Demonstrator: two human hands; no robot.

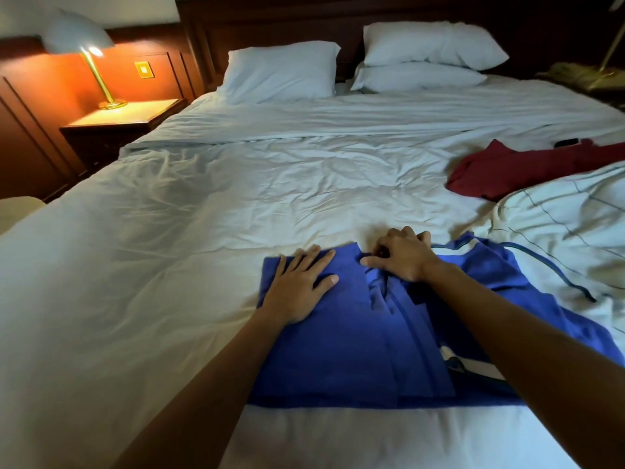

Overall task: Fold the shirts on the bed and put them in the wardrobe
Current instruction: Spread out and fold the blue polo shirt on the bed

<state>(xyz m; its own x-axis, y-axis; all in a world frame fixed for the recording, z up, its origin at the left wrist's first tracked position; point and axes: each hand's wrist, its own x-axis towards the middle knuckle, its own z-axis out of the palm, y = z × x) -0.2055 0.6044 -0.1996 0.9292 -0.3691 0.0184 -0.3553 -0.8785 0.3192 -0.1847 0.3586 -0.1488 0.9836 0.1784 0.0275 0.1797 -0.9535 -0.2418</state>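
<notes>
The blue shirt (338,350) lies half folded on the bed (189,211) under both hands: pin the cloth beneath the left hand's (299,287) flat, straight fingers while the right hand (404,257), fingers curled pinching its top edge, pulls that fold square

Left grip (299,286) pressed flat, splayed — right grip (402,257) curled, pinching
</notes>
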